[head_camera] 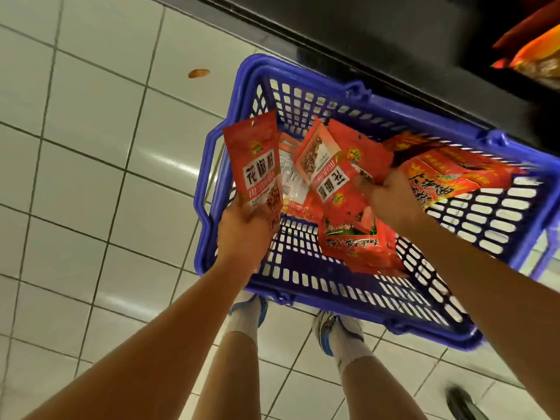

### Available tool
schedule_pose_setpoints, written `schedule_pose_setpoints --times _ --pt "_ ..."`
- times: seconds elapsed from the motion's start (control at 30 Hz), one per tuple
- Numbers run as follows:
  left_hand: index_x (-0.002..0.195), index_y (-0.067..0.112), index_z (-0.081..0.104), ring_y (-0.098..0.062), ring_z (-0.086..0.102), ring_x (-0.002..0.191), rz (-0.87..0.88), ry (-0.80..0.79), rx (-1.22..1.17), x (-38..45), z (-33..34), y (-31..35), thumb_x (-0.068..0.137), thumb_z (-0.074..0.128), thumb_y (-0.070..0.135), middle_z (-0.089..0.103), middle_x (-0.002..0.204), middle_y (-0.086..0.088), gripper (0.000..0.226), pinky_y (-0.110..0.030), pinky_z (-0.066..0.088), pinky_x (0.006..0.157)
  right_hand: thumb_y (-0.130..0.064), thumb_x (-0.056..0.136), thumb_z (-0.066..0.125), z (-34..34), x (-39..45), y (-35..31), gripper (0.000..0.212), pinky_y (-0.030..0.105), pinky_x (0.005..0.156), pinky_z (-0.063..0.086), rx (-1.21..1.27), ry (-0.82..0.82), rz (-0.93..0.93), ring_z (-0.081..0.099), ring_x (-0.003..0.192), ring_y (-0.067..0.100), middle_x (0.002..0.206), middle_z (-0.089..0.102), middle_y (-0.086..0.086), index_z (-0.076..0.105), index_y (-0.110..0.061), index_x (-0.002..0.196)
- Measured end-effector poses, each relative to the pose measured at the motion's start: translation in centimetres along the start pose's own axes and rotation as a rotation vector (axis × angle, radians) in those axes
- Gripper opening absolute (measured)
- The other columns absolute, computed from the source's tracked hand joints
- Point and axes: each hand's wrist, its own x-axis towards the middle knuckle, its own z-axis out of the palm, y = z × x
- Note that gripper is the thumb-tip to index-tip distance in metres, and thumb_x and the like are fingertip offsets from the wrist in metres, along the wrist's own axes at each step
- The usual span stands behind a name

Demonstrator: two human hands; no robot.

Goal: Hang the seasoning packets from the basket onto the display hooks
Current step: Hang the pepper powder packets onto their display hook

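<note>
A blue plastic basket (303, 277) stands on the tiled floor in front of my feet, with several red seasoning packets lying inside it. My left hand (242, 234) grips one red packet (253, 165) by its bottom edge and holds it upright over the basket's left rim. My right hand (391, 198) reaches into the basket and is closed on the edge of another red packet (348, 174), lifted above the pile. More red and orange packets (454, 174) lie at the right side. The display hooks are out of view.
A dark shelf base (378, 40) runs along the top, just behind the basket. Orange-red packaged goods (533, 53) hang or lie at the top right. A small orange scrap (198, 73) lies on the white tiles to the left. A dark shoe (463, 404) shows at the bottom right.
</note>
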Motion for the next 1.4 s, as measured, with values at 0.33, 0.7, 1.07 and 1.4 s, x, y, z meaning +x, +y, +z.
schedule_pose_setpoints --times 0.33,0.7,1.07,1.4 --pt "0.103 0.022 0.071 -0.017 0.077 0.079 -0.150 -0.134 -0.356 -5.9 -1.4 4.4 0.096 0.059 0.008 0.079 0.092 0.000 0.019 -0.035 0.058 0.068 -0.014 0.068 0.079 -6.4 -11.3 -5.4 0.049 0.048 0.075 0.063 0.784 -0.118 0.108 0.076 0.093 0.028 0.109 0.077 0.009 0.070 -0.013 0.116" --pt "0.117 0.013 0.070 -0.036 0.075 0.095 0.124 -0.261 -0.617 -22.0 -7.2 14.9 0.091 0.073 0.021 0.077 0.107 -0.013 0.027 -0.052 0.062 0.077 -0.004 0.070 0.072 -12.7 -24.1 -21.8 0.028 0.030 0.060 0.060 0.625 -0.122 -0.136 0.076 0.073 0.016 0.086 0.079 -0.002 0.079 -0.022 0.090" --pt "0.094 0.022 0.081 -0.029 0.077 0.088 0.564 -0.184 -0.593 -42.2 -20.7 32.8 0.080 0.076 0.018 0.079 0.100 -0.011 0.015 -0.045 0.064 0.073 -0.067 0.081 0.066 -25.3 -44.6 -43.7 0.038 0.029 0.055 0.049 0.351 0.262 -0.655 0.056 0.057 0.004 0.069 0.068 -0.015 0.075 -0.031 0.083" --pt "0.096 0.016 0.079 -0.026 0.077 0.086 1.038 -0.238 -0.545 -58.1 -27.4 46.8 0.077 0.078 0.017 0.079 0.097 -0.008 0.019 -0.036 0.062 0.070 -0.015 0.095 0.065 -34.4 -61.3 -58.3 0.024 0.004 0.059 0.043 0.430 0.581 -1.070 0.055 0.059 -0.019 0.063 0.065 -0.035 0.063 -0.028 0.075"
